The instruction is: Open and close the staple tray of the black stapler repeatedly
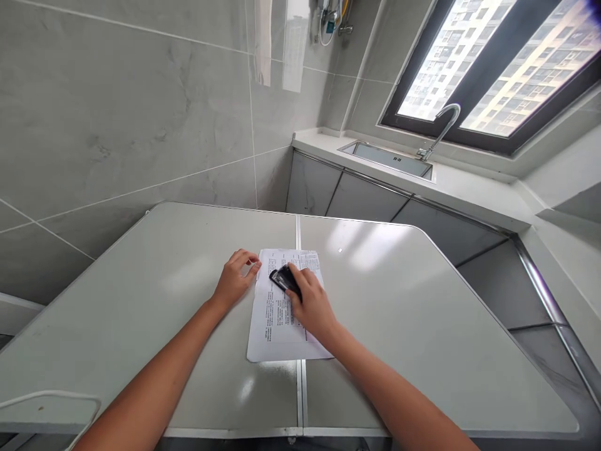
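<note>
A printed sheet of paper (277, 326) lies on the grey folding table (399, 300), across its centre seam. My right hand (312, 307) rests on the sheet, fingers closed round a small black stapler (283, 277) near the paper's upper left part. My left hand (235, 275) is at the sheet's left top edge, its fingertips curled and touching the paper's corner.
A tiled wall stands behind the table. At the back right a counter holds a steel sink (387, 158) with a curved tap (444, 125) under a window. A white curved rail (51, 401) shows at the lower left.
</note>
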The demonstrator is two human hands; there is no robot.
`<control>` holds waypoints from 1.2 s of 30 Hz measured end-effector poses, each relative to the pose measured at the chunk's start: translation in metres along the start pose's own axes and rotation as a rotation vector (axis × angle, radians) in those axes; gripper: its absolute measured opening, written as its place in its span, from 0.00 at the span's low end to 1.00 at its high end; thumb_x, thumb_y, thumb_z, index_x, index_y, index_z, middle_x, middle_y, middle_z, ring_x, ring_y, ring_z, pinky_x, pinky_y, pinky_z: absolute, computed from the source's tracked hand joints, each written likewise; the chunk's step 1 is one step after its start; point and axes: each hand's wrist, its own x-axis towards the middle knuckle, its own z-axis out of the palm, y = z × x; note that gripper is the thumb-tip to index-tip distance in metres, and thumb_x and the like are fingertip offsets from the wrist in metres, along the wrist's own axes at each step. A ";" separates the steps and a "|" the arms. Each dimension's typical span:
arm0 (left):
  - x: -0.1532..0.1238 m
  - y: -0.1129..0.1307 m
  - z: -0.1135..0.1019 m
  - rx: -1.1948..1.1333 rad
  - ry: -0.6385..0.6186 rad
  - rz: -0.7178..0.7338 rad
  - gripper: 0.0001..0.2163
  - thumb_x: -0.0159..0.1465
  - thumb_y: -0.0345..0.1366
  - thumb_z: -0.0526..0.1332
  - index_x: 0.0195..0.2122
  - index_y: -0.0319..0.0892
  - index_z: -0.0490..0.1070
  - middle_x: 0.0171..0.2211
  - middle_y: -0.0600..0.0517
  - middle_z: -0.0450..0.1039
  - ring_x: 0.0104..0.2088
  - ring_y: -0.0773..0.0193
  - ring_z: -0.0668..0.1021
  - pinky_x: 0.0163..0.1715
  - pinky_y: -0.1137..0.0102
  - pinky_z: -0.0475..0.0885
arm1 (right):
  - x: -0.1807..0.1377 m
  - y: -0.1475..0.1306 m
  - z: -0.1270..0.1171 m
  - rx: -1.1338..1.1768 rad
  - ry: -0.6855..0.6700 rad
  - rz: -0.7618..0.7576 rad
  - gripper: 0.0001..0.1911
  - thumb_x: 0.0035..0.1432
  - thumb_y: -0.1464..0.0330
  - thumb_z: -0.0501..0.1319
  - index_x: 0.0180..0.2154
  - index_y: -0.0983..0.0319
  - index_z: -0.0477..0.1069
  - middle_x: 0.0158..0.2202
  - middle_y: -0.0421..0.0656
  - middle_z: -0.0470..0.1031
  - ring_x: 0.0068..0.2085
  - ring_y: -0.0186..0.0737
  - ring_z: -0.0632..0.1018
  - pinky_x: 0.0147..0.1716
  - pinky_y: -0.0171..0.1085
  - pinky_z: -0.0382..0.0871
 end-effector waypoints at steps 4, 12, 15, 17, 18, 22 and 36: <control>0.003 -0.009 -0.004 -0.101 0.213 -0.184 0.08 0.69 0.44 0.61 0.41 0.45 0.69 0.34 0.53 0.72 0.35 0.63 0.74 0.39 0.67 0.71 | -0.003 -0.008 0.017 -0.007 -0.095 -0.030 0.33 0.66 0.73 0.56 0.69 0.49 0.57 0.47 0.48 0.70 0.47 0.51 0.72 0.49 0.51 0.74; 0.003 -0.027 0.003 -0.321 0.378 -0.427 0.09 0.67 0.43 0.63 0.42 0.47 0.65 0.33 0.55 0.68 0.33 0.66 0.72 0.37 0.70 0.69 | -0.041 0.039 -0.032 0.004 -0.044 0.094 0.31 0.68 0.72 0.54 0.70 0.51 0.57 0.49 0.48 0.69 0.49 0.50 0.72 0.51 0.51 0.74; 0.003 -0.034 0.004 -0.368 0.387 -0.475 0.08 0.67 0.43 0.63 0.40 0.46 0.66 0.34 0.53 0.69 0.33 0.65 0.72 0.35 0.70 0.69 | -0.061 0.064 -0.052 -0.017 -0.007 0.151 0.30 0.69 0.69 0.54 0.70 0.49 0.57 0.49 0.48 0.69 0.49 0.49 0.73 0.49 0.49 0.75; 0.004 -0.037 0.005 -0.375 0.382 -0.482 0.08 0.67 0.43 0.63 0.39 0.46 0.67 0.34 0.53 0.70 0.33 0.65 0.72 0.34 0.70 0.69 | -0.071 0.076 -0.061 -0.038 -0.003 0.169 0.29 0.69 0.67 0.55 0.69 0.48 0.58 0.48 0.47 0.69 0.48 0.49 0.74 0.47 0.49 0.76; 0.004 -0.038 0.005 -0.372 0.381 -0.482 0.08 0.67 0.43 0.63 0.39 0.46 0.67 0.34 0.53 0.69 0.32 0.66 0.72 0.34 0.70 0.69 | -0.075 0.079 -0.064 -0.044 -0.005 0.173 0.29 0.69 0.67 0.54 0.69 0.48 0.58 0.48 0.47 0.70 0.48 0.49 0.74 0.47 0.49 0.76; 0.006 -0.040 0.006 -0.356 0.381 -0.488 0.07 0.67 0.41 0.63 0.38 0.46 0.68 0.32 0.54 0.69 0.30 0.67 0.71 0.31 0.72 0.67 | -0.075 0.082 -0.081 0.006 -0.078 0.176 0.28 0.70 0.63 0.55 0.69 0.48 0.58 0.48 0.47 0.70 0.48 0.50 0.75 0.48 0.50 0.75; 0.005 -0.039 0.005 -0.469 0.338 -0.478 0.18 0.70 0.43 0.57 0.23 0.42 0.65 0.22 0.54 0.61 0.22 0.69 0.64 0.22 0.73 0.60 | 0.004 0.254 -0.141 -0.315 0.137 0.497 0.14 0.60 0.60 0.57 0.25 0.59 0.68 0.25 0.41 0.73 0.28 0.39 0.70 0.30 0.37 0.58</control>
